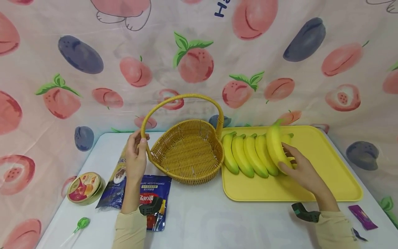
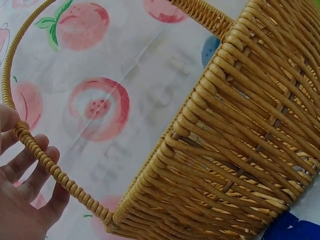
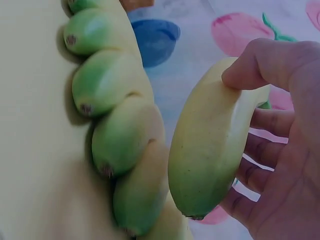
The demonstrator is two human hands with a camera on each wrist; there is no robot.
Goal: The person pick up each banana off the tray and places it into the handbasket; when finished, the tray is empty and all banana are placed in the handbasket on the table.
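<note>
A heart-shaped wicker basket [image 1: 194,179] with a tall arched handle [image 1: 192,95] stands mid-table, and no items show inside it. My left hand [image 1: 136,159] holds the left side of that handle, its thumb and fingers around the wrapped cane [image 2: 47,162] in the left wrist view. To the right, my right hand [image 1: 300,169] grips a banana [image 1: 274,143] between thumb and fingers; the right wrist view shows this banana [image 3: 205,145] apart from the others. Several bananas [image 1: 240,155] lie side by side on the left part of a yellow tray [image 1: 329,169].
Left of the basket lie a blue Barilla pouch [image 1: 158,197], a blue-and-gold bag [image 1: 112,190], a round tin [image 1: 85,188] and a green lollipop [image 1: 82,223]. A purple packet [image 1: 362,217] lies at the front right. Fruit-print cloth [image 1: 174,20] hangs behind the table.
</note>
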